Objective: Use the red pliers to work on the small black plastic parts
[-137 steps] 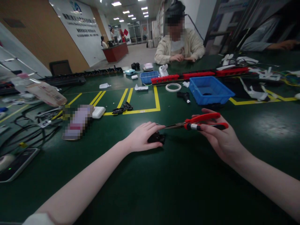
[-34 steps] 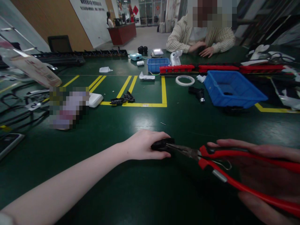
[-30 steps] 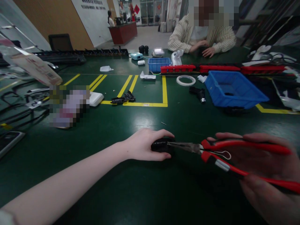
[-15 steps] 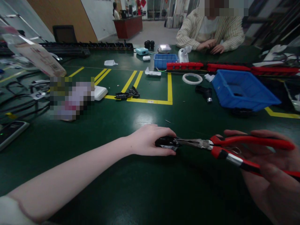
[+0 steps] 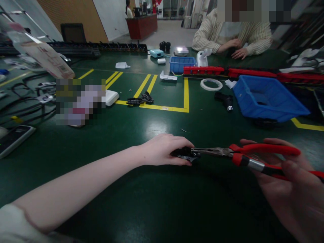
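My left hand (image 5: 169, 149) pinches a small black plastic part (image 5: 186, 153) just above the green table (image 5: 141, 202). Red-handled long-nose pliers (image 5: 239, 159) lie in my right hand (image 5: 291, 189), with their jaws pointing left. The tips of the jaws meet the right end of the black part. Whether they grip something there is too small to tell. Beyond my left hand, a thin metal pin (image 5: 183, 130) rests on the table.
Small black parts (image 5: 140, 99) lie by the yellow tape lines. At right are a blue bin (image 5: 270, 101), a black tool-like object (image 5: 224, 100) and a tape roll (image 5: 211, 84). A bottle (image 5: 48, 59) and cables (image 5: 27, 91) are at left. Opposite sits a person in a striped shirt (image 5: 207, 32).
The plier handles have come closer together in my right hand. The black part is tilted slightly differently in my left hand. The whole view has shifted a little.
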Demonstrator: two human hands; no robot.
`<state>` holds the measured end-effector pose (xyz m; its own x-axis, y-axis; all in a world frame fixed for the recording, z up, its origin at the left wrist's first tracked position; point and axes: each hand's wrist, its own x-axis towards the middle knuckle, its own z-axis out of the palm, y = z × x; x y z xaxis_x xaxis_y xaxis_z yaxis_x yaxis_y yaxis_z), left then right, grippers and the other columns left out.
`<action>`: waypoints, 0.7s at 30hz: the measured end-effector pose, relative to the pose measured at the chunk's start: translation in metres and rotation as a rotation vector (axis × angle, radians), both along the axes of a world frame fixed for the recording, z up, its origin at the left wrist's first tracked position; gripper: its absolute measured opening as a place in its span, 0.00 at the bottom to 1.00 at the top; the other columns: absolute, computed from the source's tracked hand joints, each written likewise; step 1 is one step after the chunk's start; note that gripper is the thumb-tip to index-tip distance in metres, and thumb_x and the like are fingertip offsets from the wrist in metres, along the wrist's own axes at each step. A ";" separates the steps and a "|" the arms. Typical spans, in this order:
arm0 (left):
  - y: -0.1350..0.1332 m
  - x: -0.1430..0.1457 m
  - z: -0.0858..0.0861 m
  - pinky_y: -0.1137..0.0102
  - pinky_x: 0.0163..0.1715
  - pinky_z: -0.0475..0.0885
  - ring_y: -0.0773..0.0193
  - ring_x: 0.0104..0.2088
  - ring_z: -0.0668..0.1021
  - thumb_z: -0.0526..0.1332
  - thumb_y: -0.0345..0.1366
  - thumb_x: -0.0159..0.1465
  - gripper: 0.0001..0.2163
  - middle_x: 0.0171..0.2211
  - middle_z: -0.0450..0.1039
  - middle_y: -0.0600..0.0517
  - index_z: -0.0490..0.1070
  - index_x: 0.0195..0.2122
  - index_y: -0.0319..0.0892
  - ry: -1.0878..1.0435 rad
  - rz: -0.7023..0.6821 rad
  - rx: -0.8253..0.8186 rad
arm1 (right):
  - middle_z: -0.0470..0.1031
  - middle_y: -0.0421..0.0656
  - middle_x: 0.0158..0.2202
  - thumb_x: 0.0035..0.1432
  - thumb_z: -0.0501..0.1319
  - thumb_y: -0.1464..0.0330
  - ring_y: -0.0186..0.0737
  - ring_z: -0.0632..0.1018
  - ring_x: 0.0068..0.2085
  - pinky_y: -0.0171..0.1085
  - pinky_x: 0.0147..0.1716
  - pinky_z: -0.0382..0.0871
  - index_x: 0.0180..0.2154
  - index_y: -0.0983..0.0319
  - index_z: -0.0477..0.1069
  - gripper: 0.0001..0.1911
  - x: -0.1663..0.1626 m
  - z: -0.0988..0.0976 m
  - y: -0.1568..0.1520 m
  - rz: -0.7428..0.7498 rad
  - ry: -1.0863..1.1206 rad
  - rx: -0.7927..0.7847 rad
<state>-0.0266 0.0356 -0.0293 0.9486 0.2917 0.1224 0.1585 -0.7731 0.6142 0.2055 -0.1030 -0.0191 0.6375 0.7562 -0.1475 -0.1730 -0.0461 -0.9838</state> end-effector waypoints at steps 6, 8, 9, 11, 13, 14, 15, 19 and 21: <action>0.001 0.001 0.000 0.72 0.33 0.64 0.65 0.34 0.74 0.59 0.45 0.65 0.17 0.41 0.73 0.50 0.66 0.48 0.38 0.015 -0.014 0.047 | 0.78 0.41 0.43 0.37 0.69 0.57 0.50 0.78 0.47 0.51 0.50 0.71 0.38 0.53 0.74 0.22 -0.001 -0.002 0.003 -0.025 0.007 0.003; 0.000 0.001 0.000 0.72 0.32 0.64 0.65 0.33 0.73 0.57 0.45 0.66 0.16 0.41 0.72 0.49 0.65 0.48 0.38 0.013 -0.017 0.056 | 0.78 0.40 0.43 0.37 0.69 0.58 0.50 0.78 0.46 0.53 0.52 0.69 0.38 0.52 0.74 0.21 0.000 -0.002 0.003 -0.032 0.012 0.005; 0.000 0.001 0.000 0.72 0.32 0.64 0.66 0.33 0.73 0.56 0.45 0.67 0.16 0.41 0.72 0.49 0.65 0.48 0.38 0.013 -0.018 0.059 | 0.78 0.40 0.43 0.37 0.69 0.58 0.50 0.78 0.47 0.53 0.53 0.68 0.38 0.52 0.74 0.21 0.000 -0.002 0.004 -0.036 0.020 0.000; -0.001 0.000 0.000 0.71 0.32 0.64 0.66 0.32 0.73 0.55 0.46 0.67 0.16 0.42 0.72 0.49 0.64 0.47 0.38 0.008 -0.020 0.065 | 0.78 0.41 0.43 0.39 0.69 0.58 0.51 0.77 0.48 0.55 0.54 0.68 0.38 0.53 0.74 0.20 0.002 -0.002 0.003 -0.038 0.041 -0.009; -0.001 0.000 0.000 0.72 0.32 0.64 0.66 0.32 0.73 0.55 0.45 0.67 0.16 0.42 0.71 0.49 0.64 0.48 0.38 -0.004 -0.023 0.066 | 0.78 0.41 0.43 0.42 0.67 0.57 0.51 0.77 0.48 0.55 0.53 0.68 0.37 0.53 0.74 0.18 0.004 -0.002 0.003 -0.035 0.052 -0.004; -0.001 0.000 0.000 0.72 0.32 0.64 0.66 0.32 0.73 0.55 0.45 0.67 0.16 0.42 0.71 0.49 0.64 0.48 0.38 -0.012 -0.026 0.067 | 0.78 0.42 0.42 0.43 0.67 0.58 0.51 0.77 0.48 0.55 0.53 0.69 0.37 0.54 0.74 0.16 0.005 -0.003 0.003 -0.032 0.053 0.002; -0.001 0.001 0.000 0.72 0.32 0.65 0.66 0.32 0.73 0.55 0.45 0.67 0.16 0.42 0.71 0.49 0.64 0.48 0.38 -0.019 -0.028 0.067 | 0.78 0.42 0.41 0.44 0.66 0.58 0.50 0.77 0.49 0.54 0.52 0.70 0.36 0.54 0.74 0.14 0.005 -0.003 0.004 -0.025 0.056 0.003; -0.001 0.001 -0.001 0.72 0.32 0.65 0.65 0.33 0.73 0.56 0.45 0.67 0.16 0.42 0.72 0.49 0.64 0.47 0.38 -0.031 -0.027 0.068 | 0.78 0.42 0.41 0.46 0.65 0.60 0.50 0.77 0.48 0.51 0.50 0.73 0.35 0.54 0.74 0.12 0.006 -0.004 0.006 -0.031 0.067 -0.005; 0.000 0.002 -0.001 0.72 0.32 0.65 0.65 0.33 0.73 0.57 0.45 0.66 0.15 0.42 0.72 0.49 0.65 0.47 0.38 -0.023 -0.028 0.061 | 0.78 0.42 0.41 0.44 0.65 0.60 0.50 0.77 0.47 0.52 0.50 0.72 0.34 0.54 0.74 0.12 0.004 -0.004 0.007 -0.054 0.066 -0.023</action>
